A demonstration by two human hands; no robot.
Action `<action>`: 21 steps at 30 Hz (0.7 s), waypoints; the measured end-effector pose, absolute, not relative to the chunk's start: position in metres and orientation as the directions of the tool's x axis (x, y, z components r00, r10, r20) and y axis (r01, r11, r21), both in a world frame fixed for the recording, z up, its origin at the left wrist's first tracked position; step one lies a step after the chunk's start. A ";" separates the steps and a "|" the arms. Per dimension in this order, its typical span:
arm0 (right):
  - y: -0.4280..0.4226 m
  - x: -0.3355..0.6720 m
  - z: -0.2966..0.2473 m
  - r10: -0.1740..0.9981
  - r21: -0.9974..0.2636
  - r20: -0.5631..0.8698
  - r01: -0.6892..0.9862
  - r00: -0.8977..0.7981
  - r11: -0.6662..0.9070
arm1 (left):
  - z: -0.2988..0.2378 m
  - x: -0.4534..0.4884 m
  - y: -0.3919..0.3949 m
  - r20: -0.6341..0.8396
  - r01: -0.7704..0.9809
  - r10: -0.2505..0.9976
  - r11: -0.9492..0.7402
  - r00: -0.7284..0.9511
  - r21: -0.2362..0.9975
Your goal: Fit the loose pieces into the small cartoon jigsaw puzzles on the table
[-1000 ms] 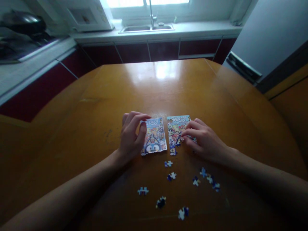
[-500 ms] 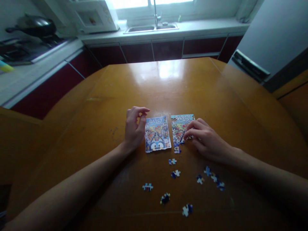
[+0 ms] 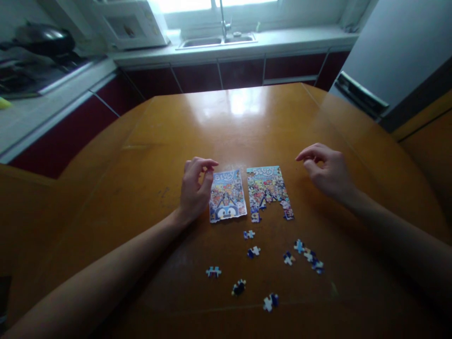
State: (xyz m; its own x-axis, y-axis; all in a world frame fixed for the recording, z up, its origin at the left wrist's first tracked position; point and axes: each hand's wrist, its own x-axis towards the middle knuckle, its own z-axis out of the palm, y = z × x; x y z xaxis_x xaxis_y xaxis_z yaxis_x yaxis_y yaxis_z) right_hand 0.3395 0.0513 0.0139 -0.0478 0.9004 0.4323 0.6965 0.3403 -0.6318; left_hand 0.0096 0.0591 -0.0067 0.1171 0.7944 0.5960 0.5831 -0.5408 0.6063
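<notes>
My left hand (image 3: 196, 183) rests on the table at the left edge of a printed reference picture (image 3: 228, 195), its fingers loosely bent and holding nothing. To the right of that picture lies a partly assembled jigsaw puzzle (image 3: 266, 186), with a gap in its lower middle. My right hand (image 3: 326, 169) is to the right of the puzzle, apart from it, fingers loosely curved and nothing in them. Loose puzzle pieces lie below: a small piece (image 3: 249, 234), a blue-and-white piece (image 3: 253, 252), a light blue piece (image 3: 213, 271), a dark piece (image 3: 239, 287) and several others (image 3: 308, 255).
The wooden table (image 3: 169, 136) has rounded sides. Beyond it run a counter with a sink (image 3: 215, 42), a white microwave (image 3: 130, 26) and a dark pan (image 3: 44, 37) on the stove. A refrigerator (image 3: 395, 47) stands at the right.
My right hand has lifted off the puzzle and moved right and away from me, uncovering the puzzle's right side and gap. My left hand stays beside the picture. The view has shifted slightly.
</notes>
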 end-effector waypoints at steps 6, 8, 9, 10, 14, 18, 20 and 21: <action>0.055 0.346 0.012 0.901 -0.612 0.429 0.714 -0.061 0.340 | -0.008 0.011 0.060 0.606 0.603 0.786 -0.544 0.123 0.583; 0.054 0.345 0.013 0.900 -0.605 0.429 0.718 -0.071 0.345 | -0.008 0.011 0.060 0.604 0.606 0.787 -0.544 0.128 0.580; 0.053 0.345 0.014 0.901 -0.603 0.428 0.719 -0.075 0.346 | -0.008 0.010 0.060 0.602 0.605 0.788 -0.543 0.128 0.582; 0.052 0.344 0.014 0.902 -0.603 0.425 0.719 -0.077 0.345 | -0.008 0.010 0.061 0.600 0.603 0.790 -0.541 0.124 0.586; 0.051 0.343 0.012 0.906 -0.602 0.415 0.721 -0.084 0.342 | -0.008 0.010 0.063 0.586 0.597 0.807 -0.508 0.077 0.621; 0.051 0.342 0.009 0.901 -0.594 0.424 0.724 -0.089 0.351 | -0.009 0.010 0.066 0.556 0.590 0.830 -0.469 0.039 0.658; 0.049 0.340 0.010 0.897 -0.587 0.431 0.726 -0.095 0.359 | -0.010 0.010 0.066 0.551 0.591 0.834 -0.463 0.038 0.660; 0.047 0.338 0.011 0.893 -0.580 0.438 0.727 -0.104 0.369 | -0.010 0.009 0.066 0.550 0.592 0.834 -0.463 0.041 0.659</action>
State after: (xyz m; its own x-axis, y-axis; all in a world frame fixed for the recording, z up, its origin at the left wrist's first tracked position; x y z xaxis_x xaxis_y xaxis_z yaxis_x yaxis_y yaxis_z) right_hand 0.3384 0.0473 0.0114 -0.1036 0.8928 0.4385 0.7265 0.3690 -0.5797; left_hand 0.0093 0.0665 -0.0099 0.0411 0.8345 0.5495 0.5923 -0.4633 0.6592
